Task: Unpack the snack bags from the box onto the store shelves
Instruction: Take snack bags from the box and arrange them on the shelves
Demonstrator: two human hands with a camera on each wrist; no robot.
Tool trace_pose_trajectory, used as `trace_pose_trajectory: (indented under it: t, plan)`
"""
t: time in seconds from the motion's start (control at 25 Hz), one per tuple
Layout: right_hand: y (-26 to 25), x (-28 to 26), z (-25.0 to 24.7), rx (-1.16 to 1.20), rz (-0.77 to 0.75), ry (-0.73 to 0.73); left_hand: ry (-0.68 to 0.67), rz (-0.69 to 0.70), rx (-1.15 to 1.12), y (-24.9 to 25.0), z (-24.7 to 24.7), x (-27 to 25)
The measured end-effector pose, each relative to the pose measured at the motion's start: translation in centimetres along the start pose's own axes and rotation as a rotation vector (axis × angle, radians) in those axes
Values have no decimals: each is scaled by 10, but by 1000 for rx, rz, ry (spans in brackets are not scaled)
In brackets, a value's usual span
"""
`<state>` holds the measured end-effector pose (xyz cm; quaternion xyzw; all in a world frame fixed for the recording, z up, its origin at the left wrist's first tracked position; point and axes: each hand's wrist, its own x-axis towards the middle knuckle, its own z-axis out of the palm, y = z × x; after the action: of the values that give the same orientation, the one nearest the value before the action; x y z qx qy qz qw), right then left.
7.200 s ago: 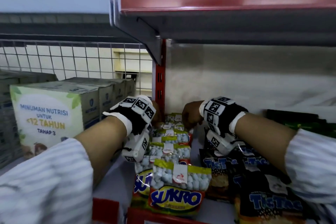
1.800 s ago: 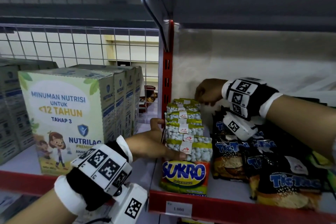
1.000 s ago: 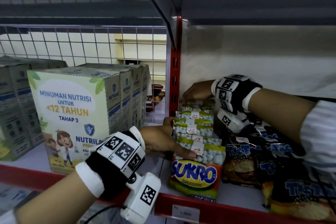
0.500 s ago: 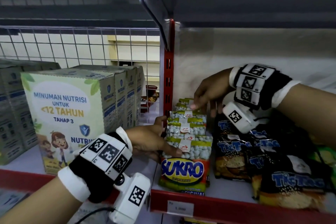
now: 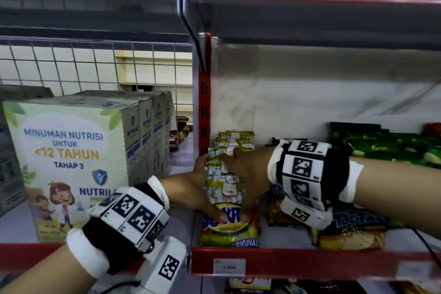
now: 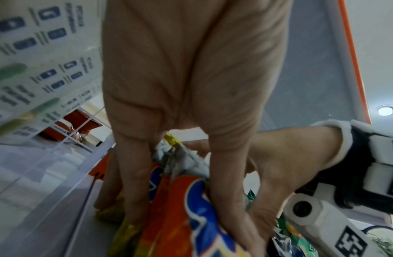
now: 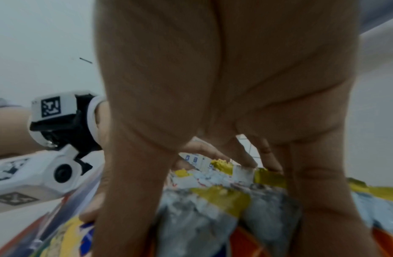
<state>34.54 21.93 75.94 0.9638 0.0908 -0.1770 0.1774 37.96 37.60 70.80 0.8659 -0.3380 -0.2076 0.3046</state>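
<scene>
Glossy crinkled snack bags [image 5: 224,194], overlapping

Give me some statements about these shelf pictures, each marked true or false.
The left hand and the right hand both hold the Sukro bags. True.
The Tic Tac bags lie right of the Sukro bags. True.
The Nutrilac boxes stand left of the red upright. True.
The Sukro bags stand left of it too. False: they stand to its right.
The right hand holds a green bag. False: the green bags lie further right, apart from it.
</scene>
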Motion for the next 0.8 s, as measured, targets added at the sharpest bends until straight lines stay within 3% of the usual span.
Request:
trace_pose_trajectory:
  t: [0.28,0.48,0.68,0.8]
  plan:
    - [8,12,9,280,-61,188,109,14,-15,-4,2,11]
    - [11,-1,6,361,-79,150,101,29,-14,-6,2,10]
    - [33,-48,-25,373,56,194,90,-2,-7,8,-6,-1]
    - [56,-82,-27,363,177,170,215,-32,102,29,-21,-7]
